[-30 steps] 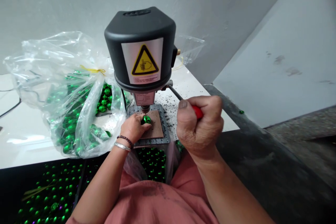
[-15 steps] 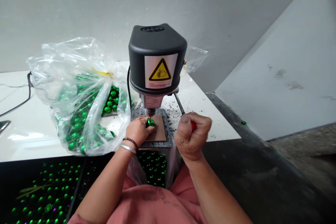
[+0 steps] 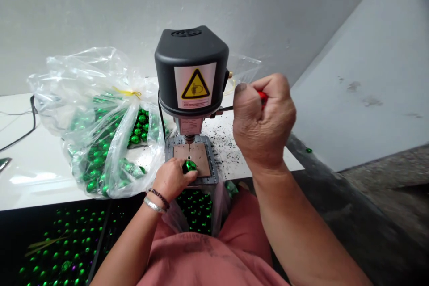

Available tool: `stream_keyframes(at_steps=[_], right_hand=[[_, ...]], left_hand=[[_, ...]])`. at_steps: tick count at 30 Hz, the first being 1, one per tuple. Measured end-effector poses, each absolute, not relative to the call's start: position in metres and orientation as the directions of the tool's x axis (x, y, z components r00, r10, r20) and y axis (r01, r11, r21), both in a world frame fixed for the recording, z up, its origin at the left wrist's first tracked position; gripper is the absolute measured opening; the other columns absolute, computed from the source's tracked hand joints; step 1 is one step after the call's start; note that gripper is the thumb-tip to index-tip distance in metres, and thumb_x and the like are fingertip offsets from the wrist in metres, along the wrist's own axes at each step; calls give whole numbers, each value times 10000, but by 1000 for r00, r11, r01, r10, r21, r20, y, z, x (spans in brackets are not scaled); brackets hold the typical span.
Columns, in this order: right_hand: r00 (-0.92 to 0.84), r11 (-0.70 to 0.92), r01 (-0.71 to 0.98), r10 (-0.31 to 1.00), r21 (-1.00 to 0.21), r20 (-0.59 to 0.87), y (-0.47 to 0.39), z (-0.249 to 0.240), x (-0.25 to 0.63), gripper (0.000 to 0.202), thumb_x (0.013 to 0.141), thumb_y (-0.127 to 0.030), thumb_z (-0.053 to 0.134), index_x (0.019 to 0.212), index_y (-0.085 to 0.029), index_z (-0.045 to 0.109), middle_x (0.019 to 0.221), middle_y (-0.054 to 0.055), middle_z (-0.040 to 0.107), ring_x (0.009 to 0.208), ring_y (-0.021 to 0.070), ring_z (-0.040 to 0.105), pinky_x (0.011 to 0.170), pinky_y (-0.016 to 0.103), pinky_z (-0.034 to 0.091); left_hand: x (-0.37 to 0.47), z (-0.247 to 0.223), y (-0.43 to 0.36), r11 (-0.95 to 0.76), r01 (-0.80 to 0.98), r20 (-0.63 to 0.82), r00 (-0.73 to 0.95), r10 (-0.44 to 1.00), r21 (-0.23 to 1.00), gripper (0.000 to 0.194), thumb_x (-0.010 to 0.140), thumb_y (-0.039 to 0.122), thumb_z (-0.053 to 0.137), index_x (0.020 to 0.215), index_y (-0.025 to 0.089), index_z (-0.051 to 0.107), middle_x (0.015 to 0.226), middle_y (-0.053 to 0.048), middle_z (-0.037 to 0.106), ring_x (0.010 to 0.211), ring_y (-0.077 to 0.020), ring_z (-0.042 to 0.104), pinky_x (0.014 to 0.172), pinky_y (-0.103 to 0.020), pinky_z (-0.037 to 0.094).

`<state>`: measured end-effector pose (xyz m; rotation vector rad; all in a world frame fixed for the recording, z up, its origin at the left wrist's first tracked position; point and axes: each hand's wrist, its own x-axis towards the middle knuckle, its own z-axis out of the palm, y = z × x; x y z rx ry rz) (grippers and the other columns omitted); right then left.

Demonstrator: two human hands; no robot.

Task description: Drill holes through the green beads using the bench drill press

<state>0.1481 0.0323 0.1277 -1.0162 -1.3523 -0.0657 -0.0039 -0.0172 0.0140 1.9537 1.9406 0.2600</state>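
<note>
White surface (image 3: 40,165), drill press (image 3: 191,56) standing on it. Right hand (image 3: 264,127), clamped round red lever grip (image 3: 263,98), has risen; drill bit (image 3: 190,147) now clear. Left hand (image 3: 170,179) pinches green bauble (image 3: 190,166), drawn from beneath bit to near part of brown board (image 3: 201,157).

From where I stand, there's just the one view, and it looks out from the person's head, forward and steeply down past the front of the pink shirt (image 3: 201,261). It faces the drill press (image 3: 191,71) head-on and a little from above, so the top of its black cover shows too. It's close in: the right hand (image 3: 263,120) looms largest, the left hand (image 3: 170,178) smaller and lower. It takes in plenty, from the white table (image 3: 36,187) to the back wall (image 3: 117,9) and, at right, the floor (image 3: 318,214).
</note>
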Motion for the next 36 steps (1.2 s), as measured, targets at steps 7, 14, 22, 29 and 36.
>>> stream_keyframes(at_steps=[7, 14, 22, 29, 36], right_hand=[[280, 621, 534, 510, -573, 813, 31, 121, 149, 230, 838, -340, 467, 676, -190, 400, 568, -66, 364, 514, 31, 363, 545, 199, 370], [253, 624, 525, 535, -579, 806, 29, 120, 151, 226, 840, -341, 459, 681, -195, 392, 571, -67, 335, 513, 27, 349, 529, 186, 364], [266, 604, 489, 584, -630, 767, 28, 124, 150, 228, 821, -335, 465, 669, -202, 360, 569, -65, 327, 512, 36, 323, 552, 197, 353], [207, 514, 544, 684, -663, 700, 64, 154, 151, 331, 817, -355, 471, 596, -191, 288, 533, -62, 271, 529, 45, 229, 534, 212, 238], [206, 399, 579, 773, -712, 600, 92, 169, 148, 395, 804, -264, 525, 530, -179, 254, 499, -69, 194, 519, 38, 166, 522, 237, 162]], left_hand=[[-20, 18, -30, 140, 484, -202, 78, 976, 864, 450, 585, 515, 727, 903, 198, 685, 871, -58, 689, 809, -211, 623, 689, -271, 455], [-17, 16, -13, 384, -589, -500, -39, 865, 711, 334, 814, 463, 539, 754, 136, 555, 668, -24, 571, 620, -122, 581, 560, -245, 494], [-18, 17, -19, 331, -574, -444, -64, 894, 749, 244, 687, 18, 602, 916, 98, 626, 729, -22, 619, 703, -105, 608, 823, -306, 514], [-19, 12, -20, 409, -582, -514, -18, 857, 703, 76, 774, 190, 624, 817, 130, 609, 781, -42, 640, 646, -108, 618, 492, -178, 464], [-20, 9, -17, 384, -558, -475, -20, 880, 735, 219, 705, 147, 671, 909, 140, 591, 816, -41, 647, 748, -140, 650, 572, -187, 499]])
